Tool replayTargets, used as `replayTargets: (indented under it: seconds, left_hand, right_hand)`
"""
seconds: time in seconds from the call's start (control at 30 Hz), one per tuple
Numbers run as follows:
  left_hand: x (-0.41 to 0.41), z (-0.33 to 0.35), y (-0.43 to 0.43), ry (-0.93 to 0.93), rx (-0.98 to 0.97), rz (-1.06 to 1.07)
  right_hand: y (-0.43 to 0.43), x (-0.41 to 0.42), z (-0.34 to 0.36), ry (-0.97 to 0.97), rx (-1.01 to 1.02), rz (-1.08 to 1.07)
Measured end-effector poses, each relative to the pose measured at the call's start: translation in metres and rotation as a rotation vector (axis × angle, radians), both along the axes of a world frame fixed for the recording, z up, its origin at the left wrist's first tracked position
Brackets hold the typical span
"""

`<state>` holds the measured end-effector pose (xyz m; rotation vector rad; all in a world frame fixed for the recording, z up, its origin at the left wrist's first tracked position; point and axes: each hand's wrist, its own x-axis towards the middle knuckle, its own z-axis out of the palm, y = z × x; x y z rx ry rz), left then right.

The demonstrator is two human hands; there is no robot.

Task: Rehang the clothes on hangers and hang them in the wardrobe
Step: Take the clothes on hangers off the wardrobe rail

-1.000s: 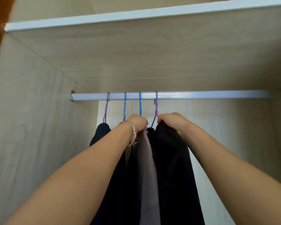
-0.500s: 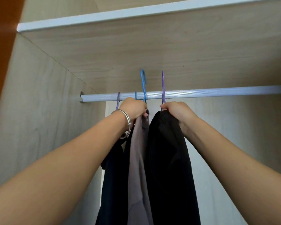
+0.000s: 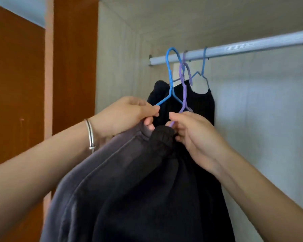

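The rail [image 3: 252,46] runs off the right edge. Grey garment [image 3: 80,186] and black garment [image 3: 147,189] leave the bottom edge, hiding the lower parts of blue hanger [image 3: 169,75] and purple hanger [image 3: 184,91].

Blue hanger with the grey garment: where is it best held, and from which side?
Pinch the blue hanger on its sloping left shoulder wire, below the twisted neck, coming from the left, as the left hand does; that leaves the hook free for the rail.

light: soft, even, fairly bright | glare: pale sheen on rail [image 3: 252,46] | shadows: faint; dark clothes [image 3: 147,198] lose detail | blur: left brown panel [image 3: 16,102] smeared | edges: wide-angle bowing
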<state>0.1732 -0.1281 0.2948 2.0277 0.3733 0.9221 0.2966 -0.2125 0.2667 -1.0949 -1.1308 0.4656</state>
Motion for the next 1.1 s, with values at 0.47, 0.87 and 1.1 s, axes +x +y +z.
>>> replayTargets:
  seconds: [0.47, 0.87, 1.1]
  left_hand:
    - [-0.224, -0.15, -0.088, 0.244, 0.024, 0.676]
    - [-0.364, -0.168, -0.042, 0.504, 0.267, 1.177]
    - [-0.439, -0.17, 0.021, 0.57, 0.315, 1.303]
  right_hand:
    - [0.01, -0.172, -0.137, 0.263, -0.251, 0.931]
    - [0.087, -0.331, -0.149, 0.325, -0.303, 1.12]
    - [0.156, -0.413, -0.143, 0.309, -0.318, 1.158]
